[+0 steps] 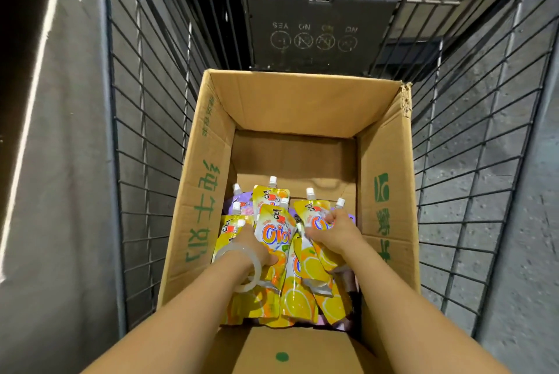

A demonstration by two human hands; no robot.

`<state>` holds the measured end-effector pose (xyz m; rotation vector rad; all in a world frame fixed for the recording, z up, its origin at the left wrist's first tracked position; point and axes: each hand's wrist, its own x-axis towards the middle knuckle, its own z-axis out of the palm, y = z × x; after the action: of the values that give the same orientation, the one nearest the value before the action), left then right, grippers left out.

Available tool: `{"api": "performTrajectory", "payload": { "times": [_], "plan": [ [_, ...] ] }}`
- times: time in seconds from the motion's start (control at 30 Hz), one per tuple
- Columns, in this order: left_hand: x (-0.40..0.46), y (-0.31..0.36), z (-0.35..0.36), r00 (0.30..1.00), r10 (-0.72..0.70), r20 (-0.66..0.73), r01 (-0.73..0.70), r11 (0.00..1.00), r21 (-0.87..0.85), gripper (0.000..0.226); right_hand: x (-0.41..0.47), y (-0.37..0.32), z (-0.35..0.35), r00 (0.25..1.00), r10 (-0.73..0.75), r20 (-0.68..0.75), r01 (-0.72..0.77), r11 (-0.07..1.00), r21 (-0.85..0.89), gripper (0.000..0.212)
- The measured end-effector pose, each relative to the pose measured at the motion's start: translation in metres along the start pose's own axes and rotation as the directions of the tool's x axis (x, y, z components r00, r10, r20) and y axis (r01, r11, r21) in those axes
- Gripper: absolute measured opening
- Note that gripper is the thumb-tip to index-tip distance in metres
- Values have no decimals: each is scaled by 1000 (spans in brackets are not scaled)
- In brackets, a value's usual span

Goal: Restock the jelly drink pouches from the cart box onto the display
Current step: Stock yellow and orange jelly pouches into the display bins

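Note:
An open cardboard box (pixel 384 180) stands in a wire shopping cart. At its bottom lie several yellow jelly drink pouches (pixel 273 231) with white caps, plus a few purple ones (pixel 239 202) underneath at the left. Both my arms reach down into the box. My left hand (pixel 257 248), with a clear bangle on the wrist, grips yellow pouches at the left of the pile. My right hand (pixel 335 230) is closed around the upper part of yellow pouches (pixel 317 264) at the right. The display is out of view.
The wire cart walls (pixel 145 137) rise on both sides of the box. A dark folded child-seat panel (pixel 317 31) with warning icons closes the far end. Grey floor shows through the mesh. A box flap with a green dot (pixel 282 357) lies nearest me.

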<state>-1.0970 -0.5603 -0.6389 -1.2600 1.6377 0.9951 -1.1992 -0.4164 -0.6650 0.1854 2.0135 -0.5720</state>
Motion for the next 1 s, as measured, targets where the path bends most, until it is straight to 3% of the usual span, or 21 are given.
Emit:
{"api": "performTrajectory", "payload": {
  "times": [0.07,0.17,0.3,0.37,0.47,0.63,0.73,1.0],
  "plan": [
    [-2,-1,1,1000,0,4,0,1000,-8,66,-9,-5,4,999,-33,-3,33,999,0,89],
    [-10,-6,-1,999,-13,31,12,1000,14,52,-26,-9,15,999,33,36,-30,996,-79,100],
    [-30,-24,-3,997,-65,31,66,998,-22,62,-52,-15,16,997,53,61,-42,983,-177,84],
    [-42,-33,-2,997,-59,42,65,984,-168,70,-67,-18,10,997,-3,83,18,983,-180,77],
    [-64,-41,-7,999,-4,32,15,928,-371,64,-90,-22,1,989,-95,109,97,995,-12,59],
    [-105,-25,-36,981,174,-86,-181,654,-734,47,-124,-47,-19,946,-310,90,265,904,335,64],
    [-136,-9,-64,946,263,-187,-298,489,-819,43,-148,-81,-43,897,-437,71,355,806,474,45],
    [-243,-9,-75,816,323,-479,-552,194,-811,32,-235,-119,-92,680,-729,80,614,625,481,39]
  ]
}}
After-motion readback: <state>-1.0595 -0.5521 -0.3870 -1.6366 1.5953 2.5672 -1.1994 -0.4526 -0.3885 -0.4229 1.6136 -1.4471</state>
